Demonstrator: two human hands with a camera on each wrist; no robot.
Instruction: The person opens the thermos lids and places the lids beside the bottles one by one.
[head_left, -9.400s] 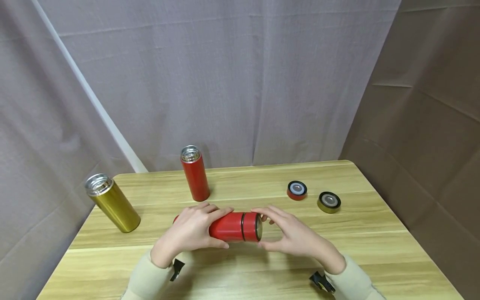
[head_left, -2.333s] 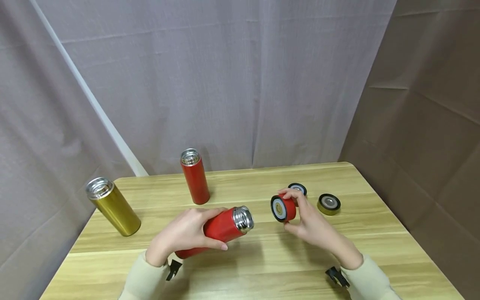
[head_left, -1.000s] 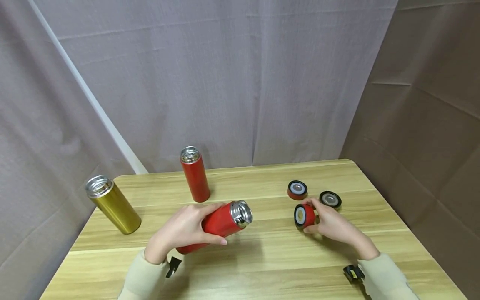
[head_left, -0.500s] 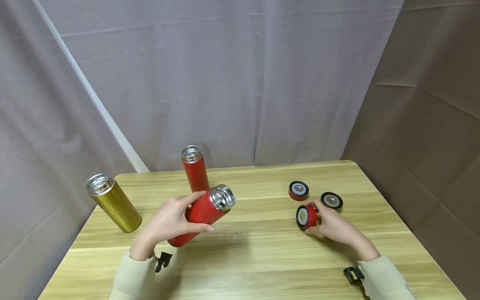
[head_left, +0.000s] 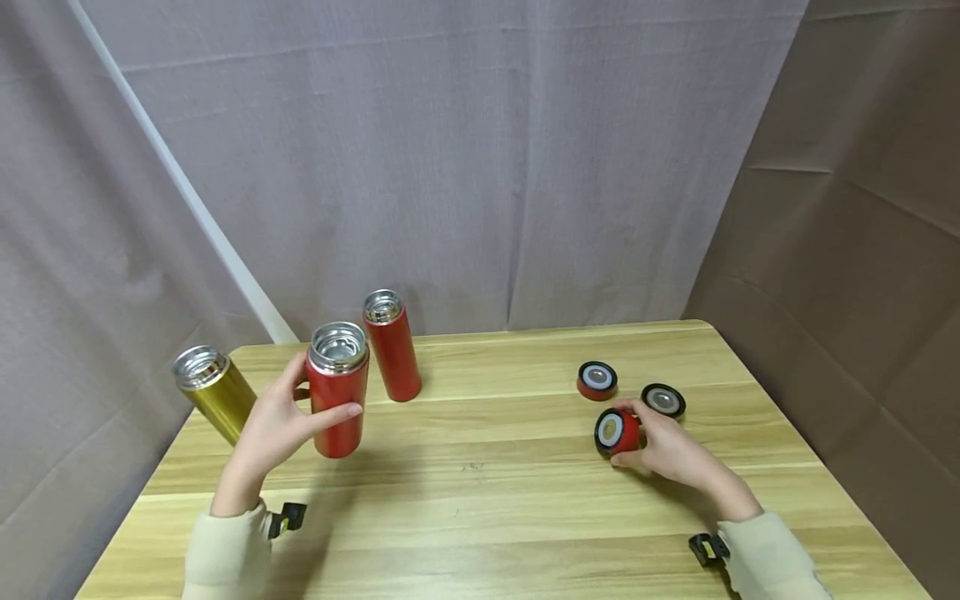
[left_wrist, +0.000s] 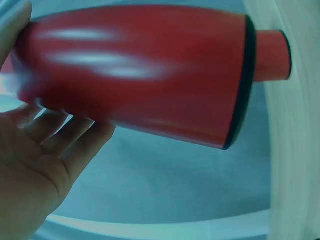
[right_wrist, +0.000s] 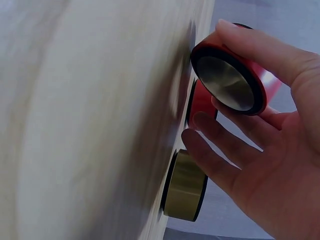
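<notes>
My left hand (head_left: 273, 417) grips a large red thermos flask (head_left: 337, 433) without its lid, thumb across its front. Held nearly upright over the table, the flask shows its steel mouth; in the left wrist view its base has a black band. At the right, my right hand (head_left: 671, 450) pinches a red lid (head_left: 628, 433) between thumb and fingers. That lid is tilted close over the table, its pale seal facing left. In the right wrist view its brushed metal top (right_wrist: 226, 84) shows, with the other fingers spread below.
A slimmer red flask (head_left: 397, 362) and a gold flask (head_left: 228, 408) stand lidless at the back and left. My left hand partly covers the gold one. Beyond my right hand, a red lid (head_left: 596, 390) and a gold lid (head_left: 663, 401) lie seal side up. Curtains enclose the table.
Earlier the lid sat on the lying red flask; it came off into my right hand and went right. My left hand has since carried the flask left and turned it upright.
</notes>
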